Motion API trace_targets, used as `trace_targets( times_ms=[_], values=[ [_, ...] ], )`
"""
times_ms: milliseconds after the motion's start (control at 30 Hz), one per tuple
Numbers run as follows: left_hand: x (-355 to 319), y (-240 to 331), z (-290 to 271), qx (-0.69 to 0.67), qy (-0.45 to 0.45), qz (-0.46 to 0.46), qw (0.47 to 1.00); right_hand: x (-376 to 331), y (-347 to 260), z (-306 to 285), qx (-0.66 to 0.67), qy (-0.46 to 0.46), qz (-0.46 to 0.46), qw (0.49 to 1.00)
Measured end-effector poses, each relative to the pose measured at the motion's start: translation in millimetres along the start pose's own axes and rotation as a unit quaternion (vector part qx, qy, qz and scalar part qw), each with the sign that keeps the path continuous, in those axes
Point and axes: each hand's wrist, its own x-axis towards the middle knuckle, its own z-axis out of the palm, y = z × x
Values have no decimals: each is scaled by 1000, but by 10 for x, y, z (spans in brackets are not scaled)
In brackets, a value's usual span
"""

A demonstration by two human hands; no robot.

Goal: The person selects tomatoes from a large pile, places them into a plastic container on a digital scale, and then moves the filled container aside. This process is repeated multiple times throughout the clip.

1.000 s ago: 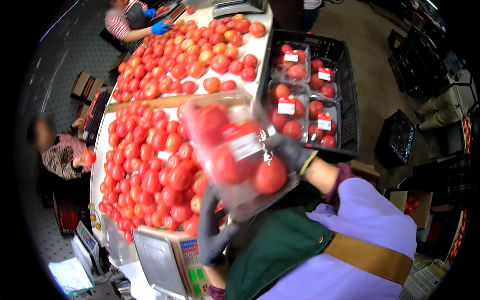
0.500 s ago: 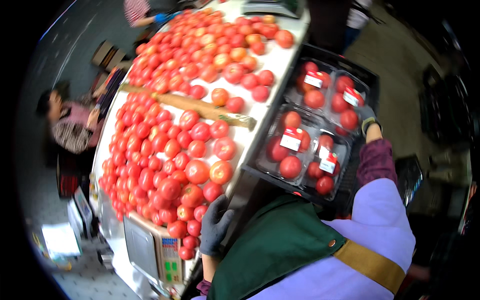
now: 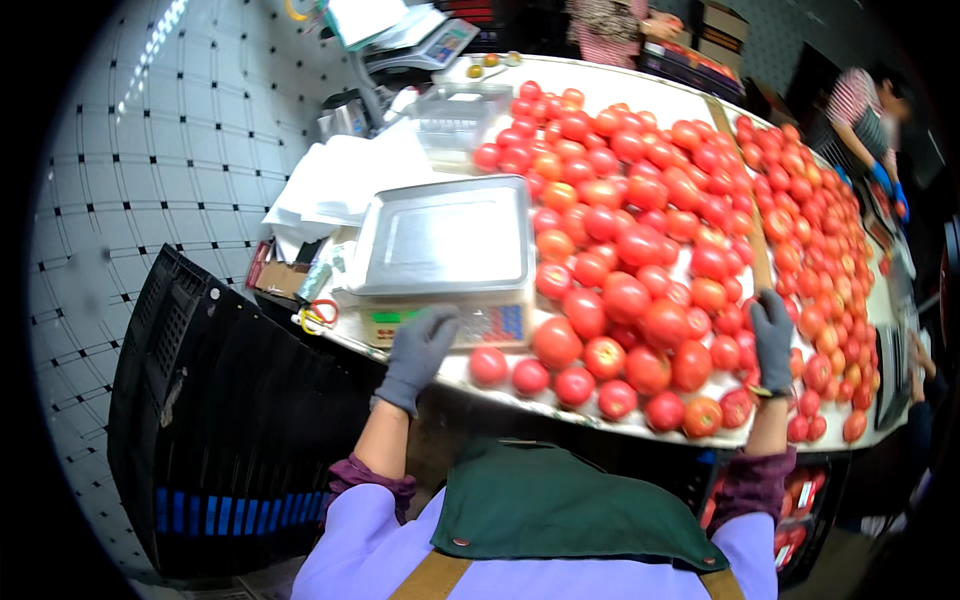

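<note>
We see the table (image 3: pixel 640 90) brightly and evenly lit from above, and the tomatoes (image 3: pixel 640 250) carry small white highlights. The metal scale tray (image 3: pixel 445 235) shows a soft sheen without hard glare. The black crate (image 3: pixel 230 400) sits in dim shadow. Fisheye distortion bends the tiled floor (image 3: pixel 120 200) lines, the corners go black, and far figures blur slightly

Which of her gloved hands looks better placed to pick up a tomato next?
Probably the right hand: it rests among the tomatoes. The left hand lies on the scale front, beside the pile.
</note>
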Motion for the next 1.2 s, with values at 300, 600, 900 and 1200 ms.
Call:
trace_targets(
  times_ms=[300, 600, 900, 1200],
  values=[
    [2692, -1803, -1231, 141, 47, 106, 983, 2021, -2634, 4355, -143, -210, -365, 896],
    [3478, -2570, -1261, 639, -106, 34, 761, 2600, -2782, 6260, -308, -201, -287, 885],
    [3423, -1694, -1823, 188, 221, -18, 957, 2667, -2626, 6335, -285, -110, -286, 908],
    [2461, -603, -2368, -3, 534, -1, 846, 3155, -3168, 5416, -57, -47, -297, 952]
  ],
)
